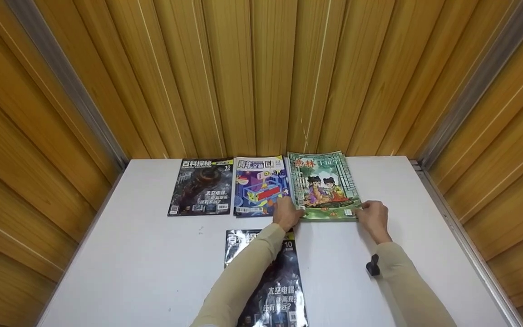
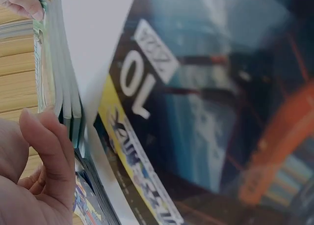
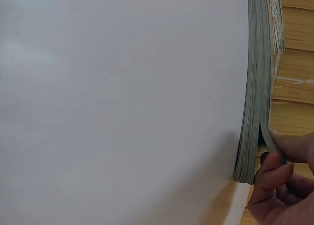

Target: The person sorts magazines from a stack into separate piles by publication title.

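Note:
A green-covered magazine (image 1: 327, 186) with two cartoon children lies on top of a stack at the back right of the white table. My right hand (image 1: 375, 218) pinches its lower right corner between thumb and fingers. In the right wrist view, that corner is bent up a little from the pages (image 3: 252, 112) beneath. At the lower left corner is my left hand (image 1: 288, 213), its fingers curled and fingertips on the magazine's edge. The left wrist view shows the left hand (image 2: 44, 161) close beside the stack's page edges (image 2: 66, 87).
Left of the stack lies a purple-blue magazine (image 1: 257, 186), then a dark magazine (image 1: 200, 188). Another dark magazine (image 1: 284, 272) lies nearer, partly under my left forearm. A small black clip-like object (image 1: 373, 265) is by my right sleeve. Wood-look panels (image 1: 252, 77) stand behind the white table (image 1: 120, 254).

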Tool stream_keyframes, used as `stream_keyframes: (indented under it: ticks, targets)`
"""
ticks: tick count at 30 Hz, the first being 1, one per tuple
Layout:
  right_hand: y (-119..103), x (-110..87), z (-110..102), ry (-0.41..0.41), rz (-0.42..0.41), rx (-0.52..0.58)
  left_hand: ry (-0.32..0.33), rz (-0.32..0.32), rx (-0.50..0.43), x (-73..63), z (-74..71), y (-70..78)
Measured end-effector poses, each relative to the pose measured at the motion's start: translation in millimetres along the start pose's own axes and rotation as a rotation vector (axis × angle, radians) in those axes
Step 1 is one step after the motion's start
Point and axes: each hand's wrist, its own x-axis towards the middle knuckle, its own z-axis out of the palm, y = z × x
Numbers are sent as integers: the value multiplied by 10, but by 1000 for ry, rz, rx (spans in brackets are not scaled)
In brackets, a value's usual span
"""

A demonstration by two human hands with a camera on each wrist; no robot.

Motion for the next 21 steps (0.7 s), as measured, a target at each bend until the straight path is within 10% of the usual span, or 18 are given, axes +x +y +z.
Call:
stream_keyframes:
  ticks: [21]
  targets:
    - [-19, -109, -15, 41, 114, 51, -16, 119, -10, -34, -1, -61]
